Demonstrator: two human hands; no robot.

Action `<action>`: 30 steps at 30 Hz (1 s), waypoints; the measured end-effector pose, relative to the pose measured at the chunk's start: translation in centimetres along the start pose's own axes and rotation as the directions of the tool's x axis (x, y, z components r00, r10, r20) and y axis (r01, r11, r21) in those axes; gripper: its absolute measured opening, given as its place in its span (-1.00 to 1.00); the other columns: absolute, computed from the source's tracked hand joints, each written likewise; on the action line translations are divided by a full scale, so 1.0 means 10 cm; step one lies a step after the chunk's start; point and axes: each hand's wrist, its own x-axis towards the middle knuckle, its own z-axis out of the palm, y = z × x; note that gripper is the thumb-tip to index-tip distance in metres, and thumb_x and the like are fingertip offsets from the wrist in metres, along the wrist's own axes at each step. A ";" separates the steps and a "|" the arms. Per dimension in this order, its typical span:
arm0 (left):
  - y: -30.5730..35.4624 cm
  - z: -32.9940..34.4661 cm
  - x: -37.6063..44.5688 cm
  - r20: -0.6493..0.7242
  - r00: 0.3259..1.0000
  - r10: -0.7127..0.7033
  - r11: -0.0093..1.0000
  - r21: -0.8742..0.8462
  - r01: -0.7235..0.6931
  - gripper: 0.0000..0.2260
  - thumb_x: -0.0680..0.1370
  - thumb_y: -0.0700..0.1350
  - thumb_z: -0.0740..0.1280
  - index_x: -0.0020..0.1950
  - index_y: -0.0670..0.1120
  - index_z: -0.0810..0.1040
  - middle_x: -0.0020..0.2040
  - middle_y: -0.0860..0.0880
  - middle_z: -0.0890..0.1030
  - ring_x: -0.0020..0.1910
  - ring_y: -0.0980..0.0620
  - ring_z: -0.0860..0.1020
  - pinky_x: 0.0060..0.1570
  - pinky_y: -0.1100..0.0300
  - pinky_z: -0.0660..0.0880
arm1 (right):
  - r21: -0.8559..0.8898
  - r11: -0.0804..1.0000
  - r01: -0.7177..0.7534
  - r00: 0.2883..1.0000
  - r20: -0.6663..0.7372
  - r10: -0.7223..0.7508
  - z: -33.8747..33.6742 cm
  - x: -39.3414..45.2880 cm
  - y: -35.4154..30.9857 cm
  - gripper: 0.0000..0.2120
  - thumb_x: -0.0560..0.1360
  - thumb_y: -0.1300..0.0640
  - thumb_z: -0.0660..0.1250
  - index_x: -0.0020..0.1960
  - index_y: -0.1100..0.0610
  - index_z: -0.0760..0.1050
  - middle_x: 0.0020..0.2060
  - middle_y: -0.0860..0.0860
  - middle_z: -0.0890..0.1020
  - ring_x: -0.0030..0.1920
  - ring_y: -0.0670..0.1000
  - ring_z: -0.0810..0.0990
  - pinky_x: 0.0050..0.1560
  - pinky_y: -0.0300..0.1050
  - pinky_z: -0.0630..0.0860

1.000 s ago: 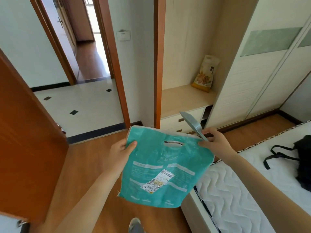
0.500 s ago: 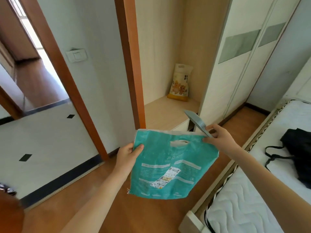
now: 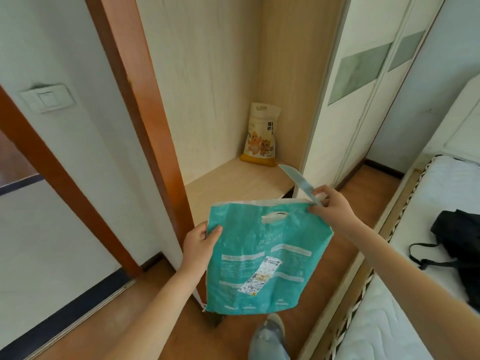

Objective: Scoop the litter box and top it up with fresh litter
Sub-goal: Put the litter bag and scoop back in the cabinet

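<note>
Presently teal litter bag [image 3: 265,258] hung mid-air at frame centre | left hand [image 3: 201,241] pinched its 9 o'clock edge | right hand [image 3: 331,206] pinched its 2 o'clock corner, gripping a knife [image 3: 298,183] | judged soft, limp, lightly filled; take by handle slot

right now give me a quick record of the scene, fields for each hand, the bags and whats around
left hand: left hand grips the left edge of the teal bag
right hand: right hand pinches the bag's top right corner and holds a knife, blade pointing up and away
teal bag: held upright in the air, top not visibly cut
second bag: yellow and white bag upright in the shelf corner
right side: bed with a black bag
</note>
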 end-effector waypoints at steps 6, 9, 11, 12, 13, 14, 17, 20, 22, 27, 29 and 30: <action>0.01 0.54 0.83 -0.148 0.989 -0.017 1.000 0.011 0.019 -0.92 0.57 -0.15 0.34 -0.06 -0.02 0.63 -0.10 0.03 0.69 -0.13 0.12 0.66 -0.09 0.07 0.58 | -0.040 0.998 0.045 0.992 0.117 -0.040 -0.16 1.29 0.01 -0.68 0.45 0.22 0.44 0.14 0.04 0.42 -0.03 0.18 0.64 -0.10 0.20 0.66 -0.04 0.14 0.63; 0.10 0.70 1.17 -0.215 0.976 -0.034 0.999 0.028 0.041 -0.91 0.57 -0.15 0.34 -0.11 -0.01 0.61 -0.13 0.05 0.68 -0.17 0.16 0.65 -0.14 0.11 0.56 | -0.086 0.990 0.109 0.982 0.166 -0.094 -0.19 1.82 -0.05 -0.67 0.47 0.19 0.42 0.18 0.04 0.42 0.03 0.13 0.60 -0.04 0.16 0.62 -0.01 0.07 0.60; 0.17 0.79 1.41 -0.263 0.964 -0.046 0.999 0.016 0.052 -0.90 0.57 -0.16 0.33 -0.10 -0.02 0.61 -0.14 0.07 0.68 -0.19 0.20 0.64 -0.18 0.19 0.54 | -0.104 0.982 0.160 0.970 0.201 -0.137 -0.19 2.17 -0.13 -0.67 0.48 0.20 0.40 0.20 0.08 0.42 0.00 0.08 0.57 -0.04 0.11 0.59 -0.09 -0.07 0.55; 0.19 0.81 1.52 -0.290 0.956 -0.053 0.998 0.012 0.059 -0.90 0.57 -0.16 0.33 -0.10 -0.02 0.60 -0.14 0.07 0.67 -0.20 0.22 0.64 -0.19 0.22 0.52 | -0.104 0.978 0.179 0.964 0.218 -0.153 -0.17 2.32 -0.18 -0.68 0.48 0.22 0.40 0.19 0.10 0.42 -0.03 0.05 0.55 -0.07 0.08 0.58 -0.15 -0.15 0.52; 0.21 0.83 1.62 -0.316 0.947 -0.060 0.998 0.009 0.066 -0.90 0.57 -0.17 0.33 -0.10 -0.02 0.60 -0.14 0.07 0.67 -0.21 0.24 0.63 -0.20 0.23 0.52 | -0.096 0.977 0.192 0.959 0.232 -0.166 -0.14 2.46 -0.23 -0.69 0.48 0.23 0.40 0.18 0.12 0.43 -0.06 0.02 0.53 -0.11 0.03 0.56 -0.21 -0.21 0.49; 0.21 0.82 1.71 -0.344 0.936 -0.070 0.997 0.006 0.077 -0.91 0.57 -0.17 0.33 -0.10 -0.04 0.61 -0.13 0.06 0.67 -0.20 0.23 0.63 -0.19 0.22 0.52 | -0.086 0.976 0.200 0.953 0.248 -0.173 -0.10 2.58 -0.27 -0.70 0.48 0.25 0.40 0.17 0.13 0.43 -0.08 0.00 0.52 -0.15 -0.01 0.54 -0.25 -0.23 0.47; 0.20 0.78 1.93 -0.420 0.904 -0.083 0.996 0.004 0.094 -0.91 0.57 -0.16 0.34 -0.02 -0.15 0.62 -0.10 0.00 0.68 -0.14 0.11 0.64 -0.13 0.14 0.55 | -0.050 0.972 0.229 0.932 0.299 -0.205 0.06 2.92 -0.38 -0.71 0.46 0.26 0.41 0.13 0.13 0.43 -0.01 0.06 0.53 -0.13 0.05 0.55 -0.21 -0.15 0.52; 0.20 0.71 2.13 -0.478 0.874 -0.084 0.995 0.006 0.098 -0.92 0.57 -0.18 0.34 -0.01 -0.14 0.62 -0.11 0.05 0.66 -0.24 0.27 0.62 -0.26 0.37 0.53 | -0.009 0.968 0.251 0.911 0.341 -0.233 0.24 3.17 -0.50 -0.74 0.47 0.26 0.40 0.10 0.11 0.41 0.00 0.06 0.53 -0.14 0.05 0.56 -0.26 -0.21 0.51; 0.19 0.64 2.25 -0.522 0.848 -0.086 0.995 -0.001 0.100 -0.94 0.57 -0.19 0.33 -0.02 -0.13 0.60 -0.13 0.07 0.64 -0.27 0.30 0.60 -0.29 0.41 0.50 | 0.008 0.967 0.253 0.903 0.357 -0.239 0.39 3.31 -0.58 -0.74 0.48 0.24 0.40 0.10 0.10 0.41 0.00 0.07 0.54 -0.15 0.04 0.58 -0.24 -0.17 0.56; 0.08 0.48 2.53 -0.650 0.752 -0.106 0.991 -0.006 0.135 -0.96 0.58 -0.15 0.32 -0.01 -0.09 0.55 -0.15 0.10 0.60 -0.14 0.09 0.59 -0.22 0.25 0.47 | 0.026 0.965 0.262 0.883 0.398 -0.250 0.79 3.55 -0.80 -0.72 0.48 0.23 0.40 0.16 0.16 0.43 -0.16 0.06 0.56 -0.20 0.11 0.61 -0.18 0.00 0.59; 0.00 0.42 2.66 -0.695 0.709 -0.120 0.987 -0.007 0.160 -0.95 0.58 -0.12 0.33 -0.03 -0.09 0.54 -0.15 0.04 0.60 -0.13 0.01 0.58 -0.19 0.17 0.48 | 0.019 0.960 0.280 0.876 0.405 -0.263 0.95 3.65 -0.88 -0.71 0.49 0.22 0.39 0.18 0.15 0.43 -0.16 0.06 0.56 -0.11 0.22 0.62 -0.07 0.14 0.60; -0.04 0.39 2.72 -0.715 0.688 -0.125 0.985 -0.008 0.171 -0.94 0.57 -0.11 0.33 -0.03 -0.09 0.54 -0.14 0.00 0.61 -0.11 -0.03 0.59 -0.16 0.14 0.49 | 0.017 0.958 0.287 0.874 0.404 -0.269 1.03 3.70 -0.91 -0.71 0.49 0.21 0.39 0.17 0.13 0.43 -0.15 0.06 0.56 -0.09 0.22 0.63 -0.05 0.16 0.61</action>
